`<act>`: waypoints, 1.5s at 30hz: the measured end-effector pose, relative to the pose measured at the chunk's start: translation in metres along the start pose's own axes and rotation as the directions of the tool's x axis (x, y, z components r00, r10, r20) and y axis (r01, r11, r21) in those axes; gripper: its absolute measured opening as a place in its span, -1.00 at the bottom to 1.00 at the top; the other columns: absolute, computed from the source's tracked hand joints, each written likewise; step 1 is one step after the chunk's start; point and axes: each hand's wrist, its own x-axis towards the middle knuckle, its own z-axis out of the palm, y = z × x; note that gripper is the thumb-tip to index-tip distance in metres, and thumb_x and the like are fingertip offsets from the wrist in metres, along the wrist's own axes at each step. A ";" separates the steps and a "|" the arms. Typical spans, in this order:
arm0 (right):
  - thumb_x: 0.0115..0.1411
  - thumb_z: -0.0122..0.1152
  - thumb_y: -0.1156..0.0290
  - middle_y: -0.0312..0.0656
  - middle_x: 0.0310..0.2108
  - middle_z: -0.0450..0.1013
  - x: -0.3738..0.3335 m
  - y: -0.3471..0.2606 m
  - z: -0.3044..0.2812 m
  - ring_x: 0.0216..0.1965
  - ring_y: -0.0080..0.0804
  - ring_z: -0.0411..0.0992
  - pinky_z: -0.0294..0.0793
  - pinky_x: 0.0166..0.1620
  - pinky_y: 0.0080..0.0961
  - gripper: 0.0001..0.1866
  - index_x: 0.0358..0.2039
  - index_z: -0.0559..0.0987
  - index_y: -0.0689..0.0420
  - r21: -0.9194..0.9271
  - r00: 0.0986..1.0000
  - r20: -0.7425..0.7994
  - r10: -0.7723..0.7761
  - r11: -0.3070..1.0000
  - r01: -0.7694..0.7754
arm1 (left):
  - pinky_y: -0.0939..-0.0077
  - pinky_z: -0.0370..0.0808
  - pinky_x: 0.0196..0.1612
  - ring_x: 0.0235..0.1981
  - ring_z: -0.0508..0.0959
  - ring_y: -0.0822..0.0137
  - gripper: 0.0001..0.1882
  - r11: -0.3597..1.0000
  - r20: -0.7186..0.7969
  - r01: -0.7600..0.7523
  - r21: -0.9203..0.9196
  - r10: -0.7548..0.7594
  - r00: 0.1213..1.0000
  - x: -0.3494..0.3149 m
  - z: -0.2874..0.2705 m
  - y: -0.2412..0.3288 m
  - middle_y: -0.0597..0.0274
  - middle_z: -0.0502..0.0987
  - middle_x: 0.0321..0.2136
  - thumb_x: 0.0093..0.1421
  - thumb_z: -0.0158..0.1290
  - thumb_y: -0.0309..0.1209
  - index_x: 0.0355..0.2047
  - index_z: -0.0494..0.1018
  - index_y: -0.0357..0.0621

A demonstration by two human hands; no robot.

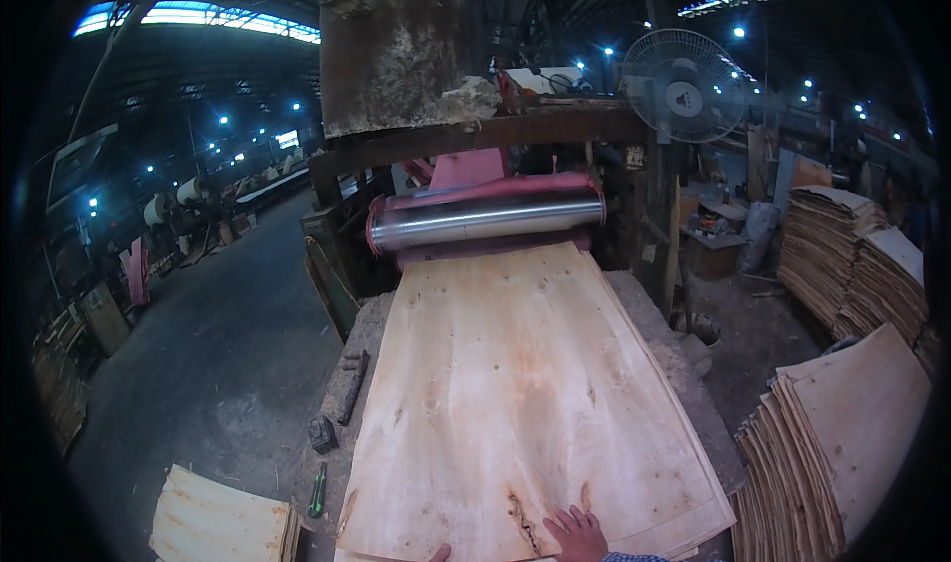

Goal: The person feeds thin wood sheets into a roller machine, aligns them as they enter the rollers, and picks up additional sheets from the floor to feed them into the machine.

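Observation:
A broad, pale wood veneer sheet (pixel 495 384) lies on top of other sheets, its far end close under the shiny metal roller (pixel 485 223) of a machine. Dark knots and a long split mark its surface near the front edge. My right hand (pixel 578 535) rests on the sheet beside that split, fingers spread and holding nothing. Of my left hand (pixel 442 554), just a bit of a finger or thumb shows on the sheet's near edge; the lower frame border cuts off the rest. Pink-stained rubber or glue coats the rollers around the metal one.
A green-handled tool (pixel 317 491) and dark blocks (pixel 349 389) lie left of the sheet. Veneer stacks stand at front left (pixel 220 522), at front right (pixel 842 443) and farther back right (pixel 827 250). A fan (pixel 684 87) is mounted at upper right, beside the machine frame.

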 end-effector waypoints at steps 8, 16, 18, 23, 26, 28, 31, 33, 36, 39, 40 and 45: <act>-0.01 0.33 0.10 -0.06 0.33 0.08 -0.002 0.002 -0.001 0.37 0.03 -0.05 -0.08 0.31 0.05 -0.12 0.32 0.20 -0.03 0.002 0.999 0.042 0.017 1.000 -0.017 | -0.02 0.43 0.13 0.13 0.41 0.01 -0.48 1.000 -0.021 0.019 0.025 -0.019 1.000 -0.013 0.017 0.009 -0.02 0.39 0.13 0.37 -0.09 -0.23 0.23 0.19 -0.28; 0.04 0.28 0.03 -0.06 0.34 0.08 -0.002 0.001 -0.003 0.37 0.04 -0.05 -0.07 0.31 0.06 -0.14 0.33 0.19 -0.03 0.033 1.000 0.013 0.017 0.999 -0.017 | 0.00 0.44 0.12 0.09 0.44 0.01 -0.47 1.000 -0.022 0.005 0.023 -0.005 1.000 -0.010 0.017 0.008 -0.04 0.40 0.11 0.37 -0.08 -0.22 0.21 0.20 -0.32; 0.05 0.27 0.01 -0.05 0.34 0.07 -0.002 0.003 0.001 0.36 0.05 -0.05 -0.07 0.31 0.06 -0.14 0.33 0.19 -0.01 0.037 1.000 -0.012 -0.005 0.999 0.005 | 0.07 0.50 0.05 0.06 0.47 0.05 -0.48 0.999 -0.042 -0.019 0.030 0.020 0.999 -0.010 0.015 0.009 -0.03 0.40 0.10 0.37 -0.08 -0.22 0.20 0.21 -0.33; 0.05 0.27 0.01 -0.02 0.35 0.04 -0.005 0.005 -0.021 0.34 0.10 -0.03 -0.03 0.29 0.10 -0.12 0.32 0.18 0.07 0.137 1.000 -0.023 -0.021 0.990 0.024 | 0.29 0.60 -0.15 -0.03 0.53 0.20 -0.44 0.983 -0.040 0.055 0.174 -0.049 0.998 -0.026 0.001 0.016 0.03 0.39 0.13 0.36 -0.06 -0.21 0.23 0.17 -0.35; 0.06 0.27 0.03 0.00 0.35 0.04 -0.034 -0.004 -0.065 0.33 0.14 -0.01 -0.01 0.28 0.11 -0.14 0.31 0.19 0.11 0.213 0.999 0.019 -0.043 0.976 0.038 | 0.36 0.61 -0.22 -0.05 0.54 0.25 -0.42 0.956 -0.045 -0.029 0.291 0.044 0.998 -0.065 0.000 0.010 0.08 0.36 0.16 0.35 -0.04 -0.23 0.27 0.13 -0.28; 0.05 0.28 0.07 0.01 0.34 0.05 -0.049 -0.013 -0.076 0.33 0.15 -0.01 0.00 0.27 0.12 -0.15 0.30 0.20 0.11 0.235 0.994 0.105 -0.011 0.972 -0.014 | 0.35 0.62 -0.22 -0.04 0.54 0.26 -0.41 0.951 -0.058 -0.096 0.295 0.118 0.991 -0.113 0.039 0.026 0.09 0.35 0.18 0.35 -0.03 -0.25 0.30 0.11 -0.23; 0.02 0.25 0.24 0.03 0.32 0.07 -0.045 -0.008 -0.055 0.32 0.17 0.00 0.02 0.26 0.14 -0.20 0.29 0.22 0.11 0.242 0.996 0.067 -0.052 0.970 0.034 | 0.34 0.62 -0.19 -0.05 0.54 0.25 -0.47 0.985 -0.119 -0.047 0.167 0.067 0.991 -0.106 0.048 0.035 0.15 0.37 0.16 0.36 -0.05 -0.30 0.29 0.15 -0.12; -0.01 0.25 0.28 0.00 0.31 0.09 -0.020 0.002 -0.034 0.31 0.15 0.02 0.03 0.24 0.17 -0.19 0.29 0.23 0.07 0.207 0.996 0.038 -0.079 0.976 0.070 | 0.34 0.62 -0.18 -0.05 0.55 0.22 -0.53 0.996 -0.128 -0.017 0.087 0.028 0.991 -0.085 0.051 0.049 0.15 0.42 0.11 0.36 -0.06 -0.32 0.24 0.20 -0.11; -0.05 0.29 0.23 -0.05 0.30 0.11 0.033 0.020 -0.018 0.31 0.09 0.03 0.04 0.20 0.22 -0.16 0.29 0.24 -0.01 0.141 0.996 0.055 -0.068 0.988 0.059 | 0.33 0.60 -0.20 -0.08 0.56 0.19 -0.66 0.998 -0.073 0.002 -0.062 -0.006 0.997 -0.044 0.048 0.057 0.16 0.50 -0.02 0.37 -0.08 -0.34 0.12 0.30 -0.11; -0.04 0.27 0.26 -0.05 0.31 0.10 0.068 0.028 -0.008 0.32 0.11 0.00 0.02 0.21 0.24 -0.17 0.30 0.22 0.00 0.132 0.998 0.050 -0.048 0.990 0.041 | 0.35 0.56 -0.22 -0.11 0.58 0.19 -0.78 0.990 -0.017 -0.098 -0.102 0.097 0.995 -0.040 0.076 0.067 0.20 0.54 -0.18 0.37 -0.09 -0.34 -0.03 0.36 -0.09; -0.04 0.26 0.27 -0.05 0.31 0.10 0.072 0.028 -0.009 0.32 0.11 0.01 0.02 0.21 0.24 -0.17 0.30 0.23 0.00 0.150 0.997 0.050 -0.052 0.988 0.044 | 0.36 0.56 -0.22 -0.11 0.58 0.19 -0.77 0.987 -0.007 -0.104 -0.126 0.104 0.995 -0.038 0.073 0.065 0.21 0.53 -0.16 0.38 -0.09 -0.32 -0.02 0.36 -0.08; -0.05 0.26 0.28 -0.06 0.31 0.10 0.078 0.030 -0.008 0.31 0.12 0.02 0.04 0.19 0.23 -0.18 0.28 0.25 0.00 0.173 0.998 0.042 -0.046 0.984 0.038 | 0.41 0.55 -0.22 -0.06 0.55 0.19 -0.72 0.986 0.038 -0.073 -0.152 0.079 0.996 -0.044 0.074 0.059 0.25 0.49 -0.08 0.39 -0.10 -0.26 0.03 0.34 -0.08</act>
